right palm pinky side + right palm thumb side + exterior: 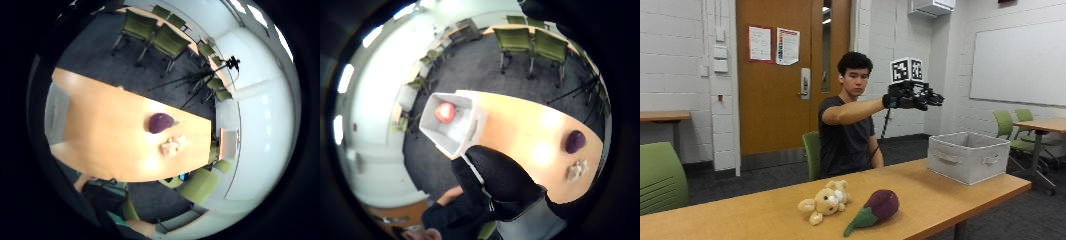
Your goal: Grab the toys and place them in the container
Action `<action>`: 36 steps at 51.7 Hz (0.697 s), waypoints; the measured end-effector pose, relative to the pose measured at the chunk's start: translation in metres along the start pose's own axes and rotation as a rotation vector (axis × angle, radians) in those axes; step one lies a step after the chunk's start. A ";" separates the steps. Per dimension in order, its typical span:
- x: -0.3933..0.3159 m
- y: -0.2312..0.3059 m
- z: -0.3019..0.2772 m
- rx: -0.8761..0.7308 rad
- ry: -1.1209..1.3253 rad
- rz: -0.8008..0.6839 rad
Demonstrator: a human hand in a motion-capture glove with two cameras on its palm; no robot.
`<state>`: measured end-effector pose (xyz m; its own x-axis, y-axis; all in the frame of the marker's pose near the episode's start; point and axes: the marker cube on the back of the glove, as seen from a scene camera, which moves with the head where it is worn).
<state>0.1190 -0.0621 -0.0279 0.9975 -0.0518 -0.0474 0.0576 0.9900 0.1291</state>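
My gloved right hand [911, 99] is raised high in the air, above and to the side of the grey fabric container [963, 162] at the table's end. Its fingers are spread and hold nothing. The thumb side palm view looks down into the container [471, 131], where a red toy [445, 112] lies. A tan teddy bear [826, 201] and a purple plush eggplant [875, 209] lie side by side on the wooden table [939, 197], well away from the hand. Both also show on the tabletop in the palm views: eggplant [160, 122] [574, 141], bear [173, 145] [576, 170].
The container stands close to the table's end edge. Green chairs [660, 177] stand around the table, and another table with chairs [1019, 131] is behind the container. A tripod [210, 77] stands on the carpet beyond the table.
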 end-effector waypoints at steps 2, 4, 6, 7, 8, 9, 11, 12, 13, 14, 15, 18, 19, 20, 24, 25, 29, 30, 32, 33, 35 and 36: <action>0.025 0.003 0.007 -0.010 -0.006 0.035; 0.046 0.006 0.015 -0.025 -0.011 0.064; 0.063 0.009 0.023 -0.039 -0.010 0.086; 0.070 0.011 0.028 -0.045 -0.007 0.095; 0.077 0.011 0.033 -0.048 -0.002 0.102; 0.084 0.012 0.038 -0.051 0.004 0.107; 0.098 0.013 0.048 -0.058 0.012 0.114; 0.104 0.014 0.054 -0.063 0.013 0.118; 0.111 0.015 0.061 -0.069 0.013 0.121; 0.117 0.015 0.068 -0.076 0.012 0.125; 0.123 0.016 0.074 -0.083 0.009 0.128; 0.140 0.018 0.097 -0.105 0.000 0.139; 0.145 0.018 0.105 -0.115 -0.003 0.143; 0.150 0.019 0.113 -0.126 -0.007 0.146; 0.163 0.022 0.141 -0.159 -0.019 0.158; 0.166 0.022 0.148 -0.166 -0.021 0.163; 0.178 0.024 0.179 -0.203 -0.027 0.180; 0.181 0.024 0.186 -0.213 -0.028 0.183; 0.185 0.024 0.197 -0.228 -0.031 0.186; 0.186 0.025 0.202 -0.234 -0.034 0.188; 0.189 0.025 0.213 -0.244 -0.039 0.195; 0.191 0.025 0.219 -0.249 -0.041 0.198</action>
<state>0.3196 -0.0757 0.1832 0.9894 0.1450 -0.0046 -0.1445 0.9828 -0.1150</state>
